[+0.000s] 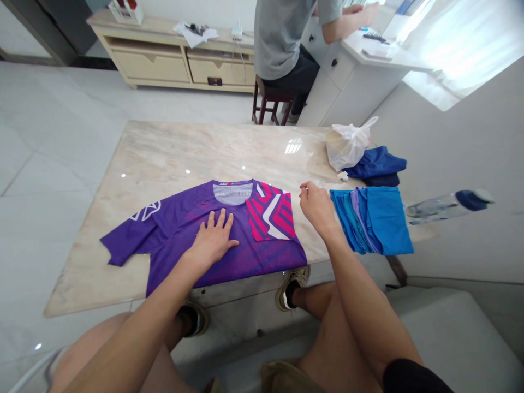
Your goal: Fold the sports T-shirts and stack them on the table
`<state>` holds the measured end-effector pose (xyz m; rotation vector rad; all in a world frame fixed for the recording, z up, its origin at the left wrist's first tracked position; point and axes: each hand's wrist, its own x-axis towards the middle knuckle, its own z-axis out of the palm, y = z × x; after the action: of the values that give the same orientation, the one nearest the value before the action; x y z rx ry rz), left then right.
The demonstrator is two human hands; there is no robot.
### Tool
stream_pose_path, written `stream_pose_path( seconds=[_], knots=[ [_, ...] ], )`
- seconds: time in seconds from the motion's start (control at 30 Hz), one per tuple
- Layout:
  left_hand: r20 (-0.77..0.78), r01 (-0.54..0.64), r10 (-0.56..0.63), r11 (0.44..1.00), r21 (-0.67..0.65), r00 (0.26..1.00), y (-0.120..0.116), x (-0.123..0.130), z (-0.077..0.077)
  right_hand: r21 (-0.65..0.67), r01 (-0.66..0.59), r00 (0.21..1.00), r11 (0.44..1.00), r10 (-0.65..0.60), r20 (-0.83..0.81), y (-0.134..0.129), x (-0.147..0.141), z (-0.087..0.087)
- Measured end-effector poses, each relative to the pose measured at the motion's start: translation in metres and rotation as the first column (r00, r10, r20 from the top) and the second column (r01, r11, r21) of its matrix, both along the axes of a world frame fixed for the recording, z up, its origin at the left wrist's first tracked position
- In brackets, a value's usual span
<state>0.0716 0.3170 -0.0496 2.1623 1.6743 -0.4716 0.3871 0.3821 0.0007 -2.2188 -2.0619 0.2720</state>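
Observation:
A purple short-sleeved jersey [176, 240] lies on the marble-look table, its neck opening facing away from me. Its left-hand sleeve, with a white emblem, is spread out flat. The pink-and-white patterned sleeve [272, 218] on the other side is folded inward over the chest. My left hand [215, 234] presses flat on the jersey's chest with fingers spread. To the right of the folded sleeve is my right hand [317, 207], apart from the jersey, its fingers curled in with nothing visible in them. Just beyond it sits a stack of folded blue clothes [385, 218], one of them lilac.
A clear bottle with a dark lid [450, 204] is at the table's right end. Behind the stack are a white plastic bag [347, 144] and dark blue cloth [380, 164]. Past the table [196, 147], another person [282, 43] sits on a stool by a white desk.

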Motion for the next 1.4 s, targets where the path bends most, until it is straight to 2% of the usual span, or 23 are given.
stream_pose_path(
  seconds=[0.1,0.13,0.2,0.3,0.37,0.5,0.6,0.77,0.83,1.0,1.1,1.17,1.3,1.4],
  knots=[
    [0.041,0.027,-0.029,0.999,0.044,0.999,0.001,-0.011,0.004,0.029,0.046,0.999,0.999,-0.046,-0.013,-0.006,-0.012,0.004],
    [0.059,0.031,-0.035,0.998,0.061,0.998,0.001,-0.015,0.005,0.023,-0.008,1.000,1.000,0.009,-0.027,-0.009,-0.021,0.001],
    [0.090,0.037,-0.044,0.996,0.077,0.995,-0.001,-0.024,0.007,0.011,-0.205,0.977,0.979,0.205,-0.060,-0.018,-0.044,-0.013],
    [0.113,0.041,-0.050,0.996,0.082,0.992,-0.007,-0.039,0.010,0.022,-0.538,0.840,0.843,0.538,-0.070,-0.032,-0.082,-0.045],
    [0.108,0.008,-0.022,0.993,0.121,0.994,-0.013,-0.054,0.014,0.030,-0.626,0.778,0.780,0.626,-0.044,-0.037,-0.099,-0.065],
    [0.037,-0.166,0.162,0.955,0.246,0.986,-0.027,-0.102,0.026,0.055,-0.632,0.774,0.773,0.633,-0.001,-0.036,-0.108,-0.096],
    [0.009,-0.333,0.349,0.884,0.329,0.937,-0.039,-0.149,0.028,0.132,-0.638,0.767,0.758,0.641,0.024,-0.034,-0.103,-0.111],
    [0.040,-0.580,0.616,0.716,0.388,0.787,-0.046,-0.208,0.014,0.197,-0.662,0.745,0.723,0.665,0.060,-0.034,-0.095,-0.123],
    [0.045,-0.617,0.649,0.697,0.365,0.759,-0.043,-0.221,0.007,0.206,-0.665,0.742,0.718,0.666,0.072,-0.035,-0.094,-0.124],
    [0.043,-0.608,0.619,0.753,0.251,0.784,-0.034,-0.246,0.000,0.213,-0.663,0.746,0.718,0.657,0.107,-0.034,-0.095,-0.126],
    [0.116,-0.614,0.603,0.767,0.187,0.789,-0.028,-0.260,0.000,0.217,-0.661,0.749,0.719,0.650,0.127,-0.033,-0.098,-0.128],
    [0.203,-0.657,0.626,0.736,0.166,0.753,-0.022,-0.264,0.002,0.216,-0.655,0.754,0.724,0.642,0.137,-0.033,-0.100,-0.128],
    [0.423,-0.758,0.651,0.634,0.153,0.630,-0.013,-0.258,0.011,0.198,-0.642,0.766,0.741,0.629,0.131,-0.034,-0.105,-0.126],
    [0.471,-0.786,0.639,0.568,0.242,0.607,-0.007,-0.239,0.021,0.181,-0.634,0.773,0.752,0.624,0.118,-0.034,-0.107,-0.123]
  ],
)
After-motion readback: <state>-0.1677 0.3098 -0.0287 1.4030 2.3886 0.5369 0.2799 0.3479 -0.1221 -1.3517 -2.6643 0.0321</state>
